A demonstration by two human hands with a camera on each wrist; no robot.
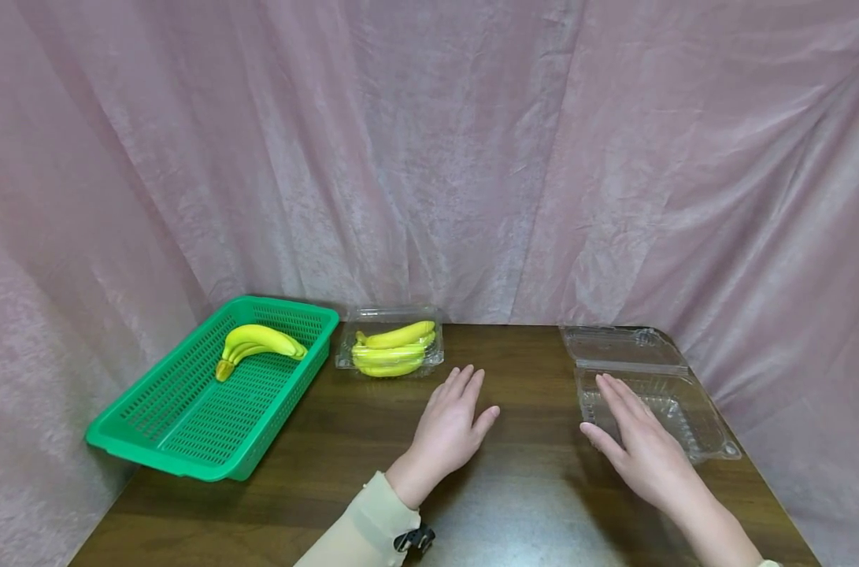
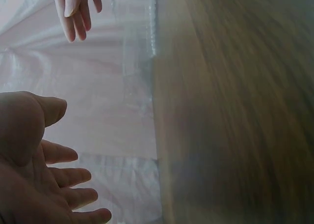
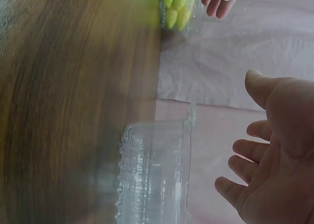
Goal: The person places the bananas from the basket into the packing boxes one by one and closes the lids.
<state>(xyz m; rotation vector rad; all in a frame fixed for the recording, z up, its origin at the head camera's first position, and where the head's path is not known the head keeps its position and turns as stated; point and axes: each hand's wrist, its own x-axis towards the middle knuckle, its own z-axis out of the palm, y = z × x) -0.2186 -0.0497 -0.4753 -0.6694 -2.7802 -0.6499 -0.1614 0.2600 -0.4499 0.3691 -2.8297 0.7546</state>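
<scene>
My left hand is held over the middle of the table with its fingers extended and nothing in its grasp. Beyond its fingertips stands a clear plastic clamshell box with a bunch of yellow bananas inside. On the right, my right hand hovers near a second clear clamshell box, whose lid is folded back; no fruit shows in it. That hand's fingers are extended and hold nothing. In the right wrist view, the box lies beside the hand, apart from the fingers.
A green plastic basket stands at the left with another bunch of bananas lying in it. The brown wooden table meets a pink curtain along its back and sides.
</scene>
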